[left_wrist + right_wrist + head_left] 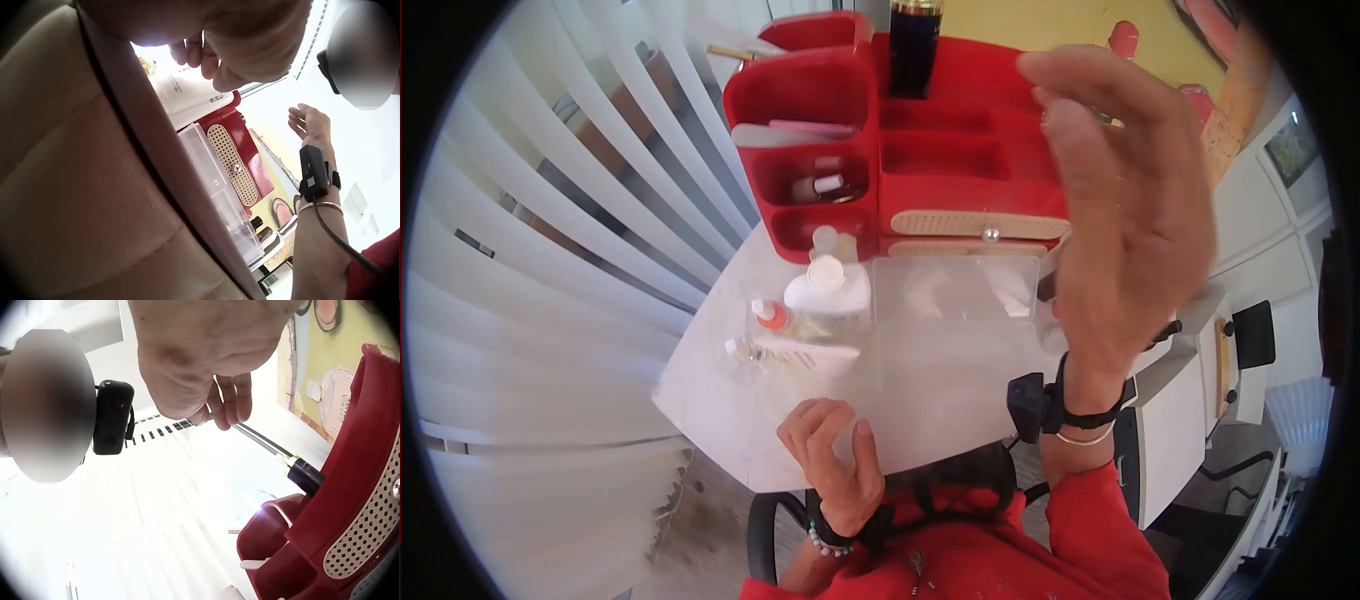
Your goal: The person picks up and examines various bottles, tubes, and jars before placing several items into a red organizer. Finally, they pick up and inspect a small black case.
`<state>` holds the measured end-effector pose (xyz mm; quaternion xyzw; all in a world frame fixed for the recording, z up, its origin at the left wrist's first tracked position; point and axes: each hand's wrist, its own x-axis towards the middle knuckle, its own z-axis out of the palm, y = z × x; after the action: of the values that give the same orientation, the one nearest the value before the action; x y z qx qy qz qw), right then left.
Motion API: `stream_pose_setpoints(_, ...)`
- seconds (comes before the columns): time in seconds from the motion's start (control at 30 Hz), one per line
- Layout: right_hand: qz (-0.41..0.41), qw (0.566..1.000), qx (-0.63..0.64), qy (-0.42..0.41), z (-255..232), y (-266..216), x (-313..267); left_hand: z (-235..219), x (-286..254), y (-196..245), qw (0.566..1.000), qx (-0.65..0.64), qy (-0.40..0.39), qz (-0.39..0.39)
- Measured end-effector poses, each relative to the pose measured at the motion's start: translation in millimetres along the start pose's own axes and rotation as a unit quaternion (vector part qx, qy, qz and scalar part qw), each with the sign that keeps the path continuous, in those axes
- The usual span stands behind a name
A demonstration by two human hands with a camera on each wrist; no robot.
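Note:
My right hand [1135, 190] is raised over the right side of the red organizer [1020, 75], fingers bent and apart from the thumb. Nothing can be made out in it; in the left wrist view the same hand [312, 128] hangs in the air. My left hand [835, 465] is at the table's front edge, fingers loosely bent, holding nothing visible. Beyond it lie a white tube [815, 353], a small bottle with a pink collar [770, 315] and a white bottle [830, 292]. A dark bottle [914, 50] with a gold neck stands on the organizer; the right wrist view shows it too [306, 478].
A clear plastic tray [955, 350] lies on the white table [730, 400] before the organizer's drawers. Compartments at left hold a pink stick [810, 128] and small bottles [828, 184]. White vertical blinds [530, 200] hang at left; white furniture [1170, 440] stands at right.

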<state>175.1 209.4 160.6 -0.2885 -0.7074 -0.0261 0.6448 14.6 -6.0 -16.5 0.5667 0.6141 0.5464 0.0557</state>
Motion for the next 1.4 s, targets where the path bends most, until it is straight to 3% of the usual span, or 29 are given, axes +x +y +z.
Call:
stream_pose_setpoints(0.03, -0.043, 0.997, 0.064, 0.031, 11, 10, 3, 1, 2, -1, 1.000, -0.004, 0.004, 0.010)
stream_pose_setpoints(0.07, 0.028, 0.993, -0.080, -0.082, -4, -29, 20, 1, 2, -1, 1.000, -0.006, -0.002, 0.007)
stream_pose_setpoints(0.13, -0.023, 0.994, -0.074, -0.071, 10, -20, 26, 1, 4, 0, 1.000, -0.012, -0.007, 0.013)
stream_pose_setpoints(0.27, -0.028, 0.997, -0.058, -0.044, 27, -10, 35, -1, 4, 2, 1.000, -0.021, -0.003, 0.006)
stream_pose_setpoints(0.33, -0.011, 0.996, -0.048, -0.074, 39, -12, 33, 0, 3, 1, 1.000, -0.027, -0.001, 0.004)
stream_pose_setpoints(0.53, -0.078, 0.993, -0.057, -0.060, 68, -8, 37, -1, 4, 2, 1.000, -0.018, 0.000, 0.005)
stream_pose_setpoints(0.6, -0.063, 0.994, -0.087, 0.030, 72, 8, 49, -2, 3, 3, 1.000, -0.013, 0.005, -0.003)
stream_pose_setpoints(0.7, -0.010, 0.994, -0.091, 0.067, 68, 27, 63, -4, 3, 6, 1.000, -0.010, 0.001, -0.014)
stream_pose_setpoints(0.73, -0.010, 0.994, -0.091, 0.067, 71, 33, 65, -4, 3, 6, 1.000, -0.010, 0.001, -0.014)
stream_pose_setpoints(0.8, 0.072, 0.990, -0.116, 0.044, 77, 43, 69, -4, 3, 6, 1.000, -0.014, -0.005, -0.014)
stream_pose_setpoints(0.93, 0.049, 0.982, -0.176, 0.042, 106, 64, 67, -4, 3, 6, 1.000, -0.019, -0.013, -0.006)
stream_pose_setpoints(1.03, 0.101, 0.977, -0.185, -0.011, 116, 67, 65, -4, 2, 3, 0.999, -0.024, -0.019, -0.010)
stream_pose_setpoints(1.27, 0.114, 0.970, -0.208, -0.055, 124, 84, 64, -2, 5, 3, 1.000, -0.026, -0.013, -0.003)
stream_pose_setpoints(1.37, 0.069, 0.969, -0.238, -0.011, 109, 80, 66, -1, 3, 2, 1.000, -0.023, -0.008, 0.004)
stream_pose_setpoints(1.4, 0.006, 0.975, -0.206, 0.079, 96, 70, 68, 0, 1, 0, 1.000, -0.026, 0.006, 0.006)
